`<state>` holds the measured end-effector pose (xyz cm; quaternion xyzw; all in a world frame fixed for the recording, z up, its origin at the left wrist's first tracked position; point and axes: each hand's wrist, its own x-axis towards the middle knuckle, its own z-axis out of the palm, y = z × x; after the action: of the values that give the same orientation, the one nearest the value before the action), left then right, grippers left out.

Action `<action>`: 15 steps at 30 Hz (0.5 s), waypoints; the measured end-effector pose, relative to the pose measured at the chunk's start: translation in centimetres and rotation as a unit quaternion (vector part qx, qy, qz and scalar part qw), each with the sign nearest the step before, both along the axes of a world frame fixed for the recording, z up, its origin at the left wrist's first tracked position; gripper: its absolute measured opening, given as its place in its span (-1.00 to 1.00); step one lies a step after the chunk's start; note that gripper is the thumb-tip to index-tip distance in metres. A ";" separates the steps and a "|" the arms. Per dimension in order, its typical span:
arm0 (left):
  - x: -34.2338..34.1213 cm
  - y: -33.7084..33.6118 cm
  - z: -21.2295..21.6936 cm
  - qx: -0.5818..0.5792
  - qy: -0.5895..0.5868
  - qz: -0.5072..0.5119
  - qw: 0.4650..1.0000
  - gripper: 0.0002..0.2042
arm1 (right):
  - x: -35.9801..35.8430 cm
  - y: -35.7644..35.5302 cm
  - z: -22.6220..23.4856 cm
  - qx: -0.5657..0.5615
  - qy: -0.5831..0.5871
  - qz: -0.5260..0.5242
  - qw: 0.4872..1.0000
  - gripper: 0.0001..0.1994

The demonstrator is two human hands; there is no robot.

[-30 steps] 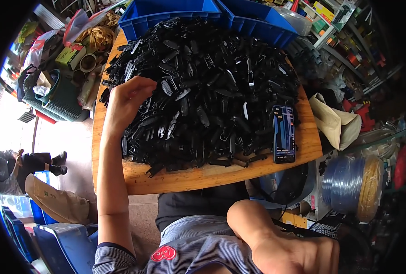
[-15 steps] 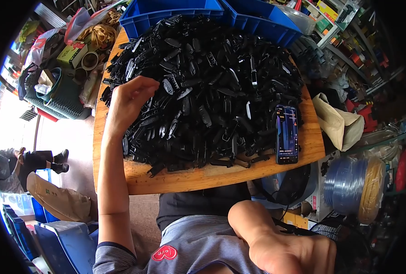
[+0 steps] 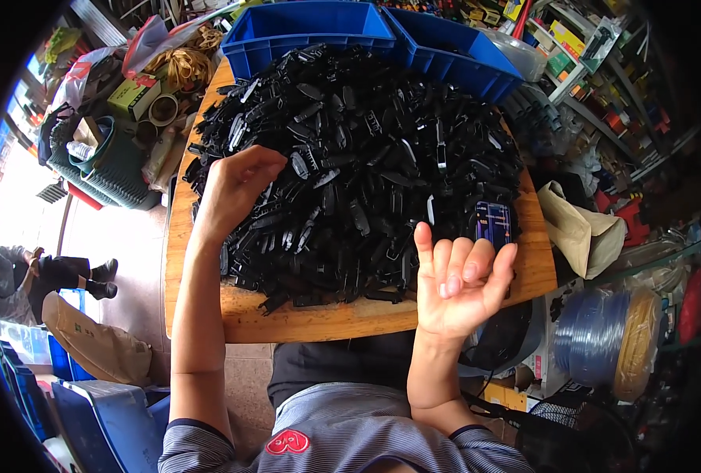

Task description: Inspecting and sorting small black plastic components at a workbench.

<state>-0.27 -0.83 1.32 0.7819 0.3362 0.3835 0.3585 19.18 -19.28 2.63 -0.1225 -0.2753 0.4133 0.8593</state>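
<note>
A large heap of small black plastic parts (image 3: 342, 205), several with glossy faces, covers most of the wooden table. Over the heap's left side, my left hand (image 3: 240, 185) is closed, its thumb and fingers brought together; whatever they hold, if anything, is hidden. My right hand (image 3: 462, 288) is raised above the near right edge of the table, palm turned up. Its middle fingers curl while the thumb and little finger stick out, and nothing lies in it. Behind its fingertips is a phone (image 3: 493, 221) with a lit screen, its lower part covered by the hand.
Two blue bins (image 3: 311, 35) stand along the table's far edge. The wooden tabletop (image 3: 342, 322) shows in a strip in front. At the right are wrapped spools (image 3: 595, 339) and a beige bag (image 3: 579, 229). Another person (image 3: 43, 276) sits at far left.
My right hand has swung up and forward from near my chest to the table's near right edge. My left hand stays over the same part of the heap. The whole view has shifted slightly.
</note>
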 end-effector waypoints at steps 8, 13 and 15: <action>0.8 -0.1 0.4 -0.011 -0.005 -0.005 1.000 -0.87 | -1.2 -1.4 2.4 0.133 -0.019 0.061 0.989 -0.48; 0.1 -0.3 0.9 -0.074 0.033 -0.003 0.997 -0.84 | -5.2 -2.8 9.8 0.332 -0.040 0.169 0.927 -0.53; 0.2 -0.1 1.0 -0.065 0.047 -0.005 0.997 -0.84 | -5.8 -2.6 10.9 0.429 -0.051 0.235 0.871 -0.50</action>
<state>-0.04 -0.93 2.29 0.7757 0.3733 0.3220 0.3941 13.35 -21.88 13.54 0.3056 -0.4899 0.4376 0.6893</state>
